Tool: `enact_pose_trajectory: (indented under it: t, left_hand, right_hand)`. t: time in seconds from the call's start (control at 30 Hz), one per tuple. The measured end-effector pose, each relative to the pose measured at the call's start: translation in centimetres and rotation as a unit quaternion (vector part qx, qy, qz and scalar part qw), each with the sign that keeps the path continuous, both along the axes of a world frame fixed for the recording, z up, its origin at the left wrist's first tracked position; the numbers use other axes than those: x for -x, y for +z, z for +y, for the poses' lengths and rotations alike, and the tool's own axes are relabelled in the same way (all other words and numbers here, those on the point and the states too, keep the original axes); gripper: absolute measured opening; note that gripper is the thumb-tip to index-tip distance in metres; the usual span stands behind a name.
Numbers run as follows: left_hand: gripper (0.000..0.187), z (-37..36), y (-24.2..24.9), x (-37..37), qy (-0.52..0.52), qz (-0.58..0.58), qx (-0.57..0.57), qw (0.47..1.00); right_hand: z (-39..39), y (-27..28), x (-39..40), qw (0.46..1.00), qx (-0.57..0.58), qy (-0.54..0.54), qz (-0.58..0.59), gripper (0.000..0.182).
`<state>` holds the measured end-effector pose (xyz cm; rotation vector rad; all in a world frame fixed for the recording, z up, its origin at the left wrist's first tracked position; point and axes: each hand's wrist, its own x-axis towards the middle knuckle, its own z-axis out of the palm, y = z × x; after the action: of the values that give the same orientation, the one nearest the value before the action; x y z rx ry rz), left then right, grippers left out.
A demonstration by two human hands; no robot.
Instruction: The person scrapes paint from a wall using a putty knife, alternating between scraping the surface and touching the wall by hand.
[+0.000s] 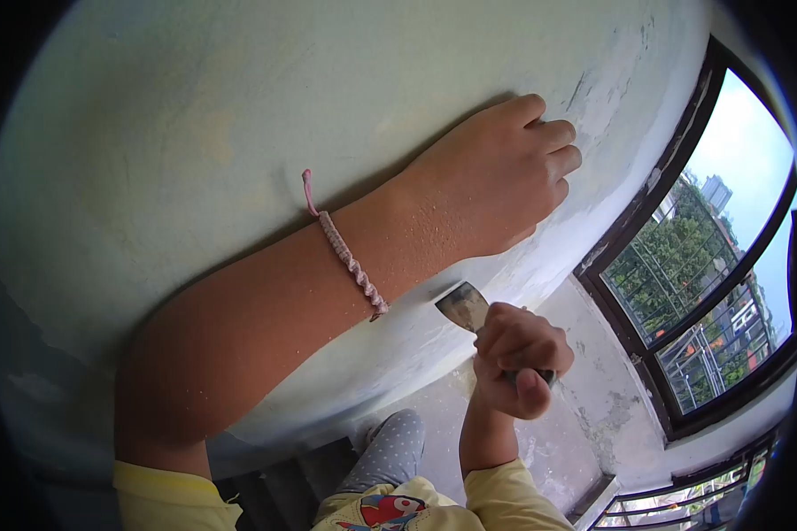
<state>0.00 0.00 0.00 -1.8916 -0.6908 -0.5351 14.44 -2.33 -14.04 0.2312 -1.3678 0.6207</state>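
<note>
My left hand [509, 177] rests against the pale painted wall [195, 115] with its fingers curled into a loose fist, and nothing shows in it. The palm side is hidden. A pink braided bracelet [352, 264] circles that wrist, and small flecks of debris lie on the skin around it. Lower and to the right, my right hand [524, 354] is wrapped round the handle of a putty knife [463, 306]. The flat metal blade points up and left, its edge close to the wall below my left wrist.
Rough, peeling patches [615, 80] mark the wall beyond my left hand. A dark-framed window [651, 354] stands at the right, with trees and buildings outside. Dark stair steps [279, 487] lie below, near my leg in dotted grey trousers [385, 456].
</note>
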Motion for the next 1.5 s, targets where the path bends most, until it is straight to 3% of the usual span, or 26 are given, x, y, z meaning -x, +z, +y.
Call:
enact_pose_trajectory:
  t: [0.17,0.23,0.3,0.37,0.43,0.5,0.6,0.7,0.83,0.97,1.07,1.23,1.33,1.4,1.43,1.5]
  left_hand:
    - [0.009,0.1,0.2,0.3,0.004,-0.003,-0.014,1.000]
    - [0.009,0.2,0.0,0.3,0.006,-0.004,-0.008,1.000]
    - [0.009,0.3,-0.2,0.1,0.008,-0.001,-0.010,1.000]
    - [0.009,0.4,-0.1,0.1,0.007,-0.006,-0.022,1.000]
    - [0.010,0.5,0.3,0.2,0.016,-0.004,-0.018,1.000]
    - [0.010,0.5,-0.3,-0.2,0.014,0.002,0.002,1.000]
    - [0.011,0.6,-0.2,-0.2,0.017,0.003,0.006,1.000]
    - [0.012,0.5,-0.4,-0.2,0.026,0.006,-0.008,1.000]
    - [0.011,0.4,-0.3,-0.1,0.013,-0.005,0.009,1.000]
    - [0.011,0.2,-0.2,-0.1,0.024,0.010,0.005,1.000]
    - [0.011,0.1,-0.4,-0.1,0.031,0.021,0.011,0.999]
    - [0.011,0.1,-0.4,-0.1,0.018,0.009,0.011,1.000]
    - [0.010,0.0,-0.3,-0.1,0.024,0.010,0.012,1.000]
    - [0.010,0.0,-0.6,-0.1,0.023,0.011,0.020,0.999]
    - [0.011,0.3,-0.9,-0.1,0.025,0.011,0.004,1.000]
    - [0.011,0.4,-0.7,-0.2,0.029,0.013,-0.022,0.999]
  right_hand:
    - [-1.2,1.4,-0.8,0.991,-0.099,0.045,0.075,0.033]
    - [1.9,-0.6,0.9,1.000,0.006,0.015,0.021,0.032]
    - [5.1,-4.8,0.7,0.970,0.189,-0.103,-0.115,0.032]
    - [3.6,-4.1,-0.5,0.981,0.191,-0.014,-0.037,0.032]
    - [1.9,-1.9,-0.8,0.997,0.055,0.018,0.050,0.035]
    - [0.4,-0.1,-1.5,0.997,-0.050,0.013,0.049,0.032]
    - [0.8,0.4,-0.8,0.992,-0.118,0.006,0.048,0.032]
    - [2.2,-0.6,-0.2,0.999,-0.032,-0.020,0.024,0.035]
    - [1.1,0.0,-1.0,0.998,-0.035,-0.035,0.024,0.035]
    - [-0.9,-0.2,-1.1,0.991,-0.108,-0.021,0.076,0.039]
    - [0.2,-1.9,1.8,0.990,-0.026,-0.141,0.014,0.034]
    - [-2.3,-1.0,-0.8,0.988,-0.047,-0.146,0.000,0.036]
    - [-2.5,-1.2,-1.0,0.986,-0.122,-0.109,0.028,0.036]
    - [-0.2,-2.7,1.4,0.975,-0.060,-0.212,0.004,0.031]
    - [2.4,-3.6,1.3,0.959,-0.094,-0.251,-0.091,0.031]
    - [3.3,-4.8,1.0,0.930,-0.103,-0.317,-0.158,0.032]
